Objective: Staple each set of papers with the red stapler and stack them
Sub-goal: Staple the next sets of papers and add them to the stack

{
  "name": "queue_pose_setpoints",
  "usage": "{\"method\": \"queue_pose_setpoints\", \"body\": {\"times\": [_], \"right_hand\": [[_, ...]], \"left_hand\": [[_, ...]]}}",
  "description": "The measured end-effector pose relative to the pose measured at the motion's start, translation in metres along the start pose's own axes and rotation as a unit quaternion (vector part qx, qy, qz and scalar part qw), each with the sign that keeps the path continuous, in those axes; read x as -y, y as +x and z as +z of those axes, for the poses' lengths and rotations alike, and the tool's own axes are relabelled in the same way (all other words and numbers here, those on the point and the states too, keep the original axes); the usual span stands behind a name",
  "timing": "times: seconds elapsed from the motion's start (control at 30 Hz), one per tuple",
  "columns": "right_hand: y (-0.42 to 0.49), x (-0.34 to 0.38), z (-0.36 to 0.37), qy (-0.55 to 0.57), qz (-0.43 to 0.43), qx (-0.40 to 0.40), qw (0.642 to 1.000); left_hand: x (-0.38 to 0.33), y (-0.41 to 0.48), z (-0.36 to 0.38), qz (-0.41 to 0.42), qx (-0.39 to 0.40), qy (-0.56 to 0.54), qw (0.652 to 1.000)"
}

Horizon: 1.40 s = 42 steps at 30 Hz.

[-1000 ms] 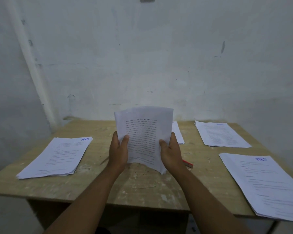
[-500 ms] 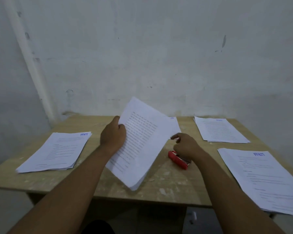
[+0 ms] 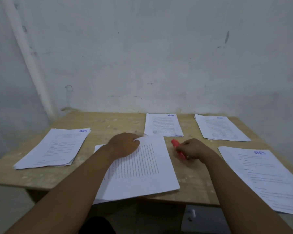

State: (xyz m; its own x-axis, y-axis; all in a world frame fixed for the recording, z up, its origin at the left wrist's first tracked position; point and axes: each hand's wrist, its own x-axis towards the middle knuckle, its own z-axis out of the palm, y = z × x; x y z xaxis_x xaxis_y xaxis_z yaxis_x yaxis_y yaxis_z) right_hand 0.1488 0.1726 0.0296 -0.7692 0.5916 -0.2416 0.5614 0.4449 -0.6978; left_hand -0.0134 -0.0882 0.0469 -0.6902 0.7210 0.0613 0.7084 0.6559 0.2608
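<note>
A worn wooden table (image 3: 108,125) carries five sets of papers: one at nine o'clock (image 3: 54,147), one at centre (image 3: 142,169), others at twelve (image 3: 163,125), one o'clock (image 3: 220,128) and three (image 3: 267,176). A red stapler (image 3: 177,148) lies just right of centre.

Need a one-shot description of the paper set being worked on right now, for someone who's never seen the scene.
On the wooden table, look at the near edge, centre. The paper set lies there skewed, overhanging the edge, its far corner pinched by the left hand. Unlike the four other stacks, its text lines run sideways and no blue heading shows.
</note>
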Motion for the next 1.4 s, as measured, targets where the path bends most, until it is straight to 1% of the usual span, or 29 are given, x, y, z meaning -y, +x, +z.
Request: {"method": "queue_pose_setpoints", "body": {"times": [0.07, 0.13, 0.2, 0.27, 0.33, 0.4, 0.5, 0.63, 0.77, 0.87, 0.93, 1.1, 1.23, 1.4], "right_hand": [[0.004, 0.001, -0.003, 0.157, 0.024, 0.016, 0.987], [0.004, 0.007, -0.006, 0.281, 0.038, 0.060, 0.957], [0.003, 0.013, -0.007, 0.353, 0.038, 0.101, 0.930], [0.004, 0.020, -0.005, 0.385, 0.034, 0.137, 0.912], [0.005, 0.025, -0.001, 0.382, 0.028, 0.164, 0.909], [0.008, 0.031, 0.004, 0.358, 0.016, 0.175, 0.917], [0.014, 0.036, 0.011, 0.338, 0.007, 0.159, 0.928], [0.022, 0.040, 0.018, 0.332, 0.007, 0.151, 0.931], [0.027, 0.041, 0.029, 0.286, 0.012, 0.181, 0.941], [0.025, 0.047, 0.038, 0.266, 0.014, 0.217, 0.939], [0.026, 0.049, 0.040, 0.247, 0.013, 0.224, 0.943], [0.033, 0.048, 0.044, 0.231, -0.002, 0.252, 0.940], [0.032, 0.045, 0.047, 0.250, -0.010, 0.260, 0.933], [0.033, 0.042, 0.055, 0.207, -0.009, 0.247, 0.947]], "left_hand": [[-0.001, -0.002, 0.010, 0.003, 0.014, -0.018, 1.000], [-0.003, -0.004, 0.019, 0.007, 0.026, -0.029, 0.999], [-0.004, -0.006, 0.028, 0.016, 0.025, -0.034, 0.999], [-0.006, -0.009, 0.035, 0.026, 0.013, -0.042, 0.999], [-0.007, -0.011, 0.043, 0.044, -0.005, -0.051, 0.998], [-0.008, -0.012, 0.050, 0.054, -0.020, -0.053, 0.997], [-0.004, -0.013, 0.063, 0.058, -0.031, -0.058, 0.996], [0.001, -0.015, 0.073, 0.061, -0.064, -0.063, 0.994], [-0.002, -0.019, 0.077, 0.071, -0.099, -0.066, 0.990], [0.001, -0.019, 0.080, 0.078, -0.117, -0.075, 0.987], [0.001, -0.019, 0.082, 0.083, -0.128, -0.081, 0.985], [0.003, -0.018, 0.085, 0.091, -0.142, -0.083, 0.982], [0.003, -0.019, 0.085, 0.095, -0.143, -0.088, 0.981], [0.004, -0.020, 0.084, 0.099, -0.145, -0.089, 0.980]]}}
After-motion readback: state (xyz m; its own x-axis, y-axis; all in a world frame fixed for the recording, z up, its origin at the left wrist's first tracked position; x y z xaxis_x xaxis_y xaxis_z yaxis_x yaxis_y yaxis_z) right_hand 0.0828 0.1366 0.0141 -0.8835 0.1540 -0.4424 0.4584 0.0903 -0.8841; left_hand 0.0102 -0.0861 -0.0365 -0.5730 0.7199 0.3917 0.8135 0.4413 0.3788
